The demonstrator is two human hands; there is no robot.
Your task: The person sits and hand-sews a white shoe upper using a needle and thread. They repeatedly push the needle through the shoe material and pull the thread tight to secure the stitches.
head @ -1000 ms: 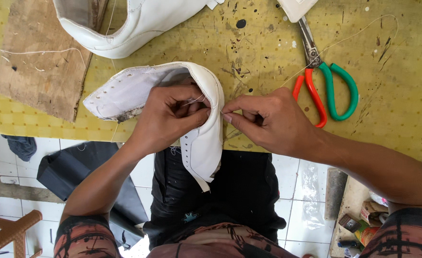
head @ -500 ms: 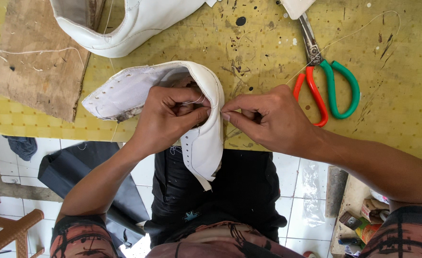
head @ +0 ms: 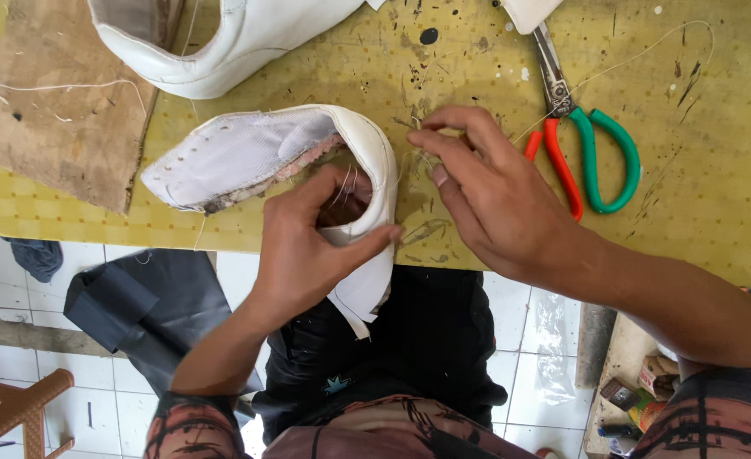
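**White shoe upper held at the worktop edge, thread pinched beside it**

A white leather shoe upper with a pale fabric lining [head: 256,157] lies at the near edge of the yellow checked worktop [head: 699,204], its heel end hanging over the edge toward the person's lap. The left hand [head: 316,246] grips this heel end: the thumb presses on the outer white face, while the other fingers [head: 329,183] curl inside the opening against the lining. The hand is closed on the upper.

The right hand [head: 494,200] hovers just beside the upper, to its right, above the worktop. Its thumb and forefinger are pinched together on a thin pale thread [head: 409,161] that runs to the upper's rim; the remaining fingers are loosely bent. A needle cannot be made out.

Just beyond the right hand lie scissors with one red and one green handle loop [head: 588,153], blades pointing away from the person. A second white leather shoe [head: 222,42] sits at the far edge, above the held upper, partly resting on a brown cardboard sheet [head: 52,110] at the left.

Below the worktop, on the white tiled floor [head: 18,365], a black folded sheet [head: 137,306] lies to the left. At the lower right, small boxes in brown, red and green [head: 639,395] sit by the person's right arm; their print is too small to tell.
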